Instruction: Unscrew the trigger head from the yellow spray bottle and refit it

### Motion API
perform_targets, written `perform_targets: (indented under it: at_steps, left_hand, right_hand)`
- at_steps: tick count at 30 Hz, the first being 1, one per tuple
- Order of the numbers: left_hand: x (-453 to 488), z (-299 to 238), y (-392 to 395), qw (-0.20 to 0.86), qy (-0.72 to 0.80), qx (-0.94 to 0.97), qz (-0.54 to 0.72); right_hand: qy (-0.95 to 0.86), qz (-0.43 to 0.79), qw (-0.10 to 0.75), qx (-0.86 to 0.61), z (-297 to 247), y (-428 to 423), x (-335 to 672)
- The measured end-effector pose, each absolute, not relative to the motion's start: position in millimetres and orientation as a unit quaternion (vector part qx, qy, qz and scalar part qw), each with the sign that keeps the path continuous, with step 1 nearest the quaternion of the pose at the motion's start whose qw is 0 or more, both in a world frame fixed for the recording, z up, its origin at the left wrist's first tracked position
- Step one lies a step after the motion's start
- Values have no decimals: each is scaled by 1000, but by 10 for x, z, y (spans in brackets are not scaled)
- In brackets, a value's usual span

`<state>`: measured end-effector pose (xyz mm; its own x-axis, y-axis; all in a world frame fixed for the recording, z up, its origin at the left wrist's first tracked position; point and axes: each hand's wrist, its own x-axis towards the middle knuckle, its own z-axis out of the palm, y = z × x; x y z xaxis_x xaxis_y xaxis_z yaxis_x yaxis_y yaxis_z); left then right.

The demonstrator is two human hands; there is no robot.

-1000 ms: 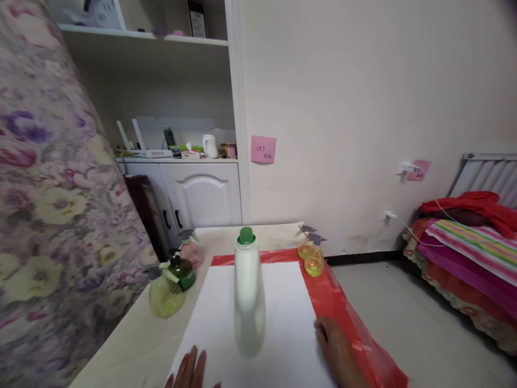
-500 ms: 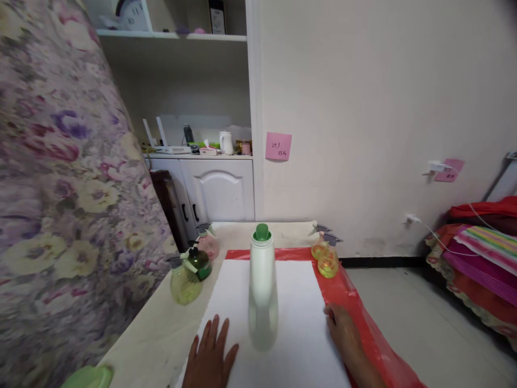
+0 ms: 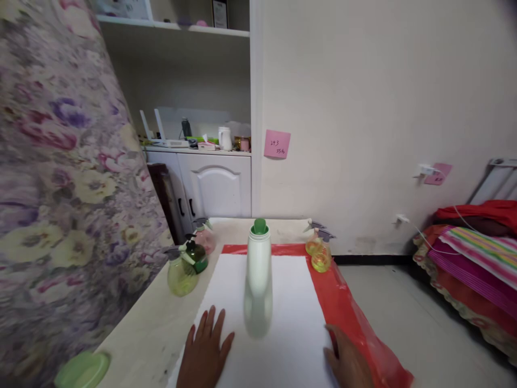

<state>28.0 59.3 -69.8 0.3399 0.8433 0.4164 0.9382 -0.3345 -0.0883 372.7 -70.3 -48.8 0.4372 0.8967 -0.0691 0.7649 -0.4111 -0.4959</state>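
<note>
A tall white bottle point(image 3: 258, 291) with a green spout stands upright on a white sheet point(image 3: 283, 318) that lies over a red plastic sheet point(image 3: 347, 312). My left hand point(image 3: 205, 350) lies flat on the white sheet just left of the bottle, fingers stretched out, holding nothing. My right hand point(image 3: 347, 361) rests at the white sheet's right edge, where it meets the red plastic. Its fingers curl down and are partly cut off by the frame's bottom edge.
Small spray bottles stand at the table's left point(image 3: 180, 272) and far right point(image 3: 321, 256). A green lid point(image 3: 83, 369) lies at the near left corner. A floral curtain point(image 3: 60, 188) hangs on the left. A white cupboard point(image 3: 214, 183) stands behind, and bedding point(image 3: 472, 253) lies at the right.
My left hand slid forward onto the white sheet, then stayed flat. My right hand drew back a little toward me. The view shifted, and the green lid came into sight.
</note>
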Motion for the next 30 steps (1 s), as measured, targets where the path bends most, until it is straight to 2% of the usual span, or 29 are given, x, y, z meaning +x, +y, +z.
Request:
perform_targets:
  at_steps: [8,14,20,30]
  left_hand:
    - [305,-674,611,168,-555,-801,-149]
    - [337,-621,604,162,-569,-794,-139]
    - [338,-606,585,157,-571,-794,-136]
    - [357,-586,594,158,-573,-795,-122]
  right_hand:
    - [-526,93,214,-818,-484,-824,3653]
    - [-604,23,235,-761,-590,-655,3093]
    - [-627,79,197,-750,-830,-607,2993]
    - [-618,79,135,-770,-796,-849,3266]
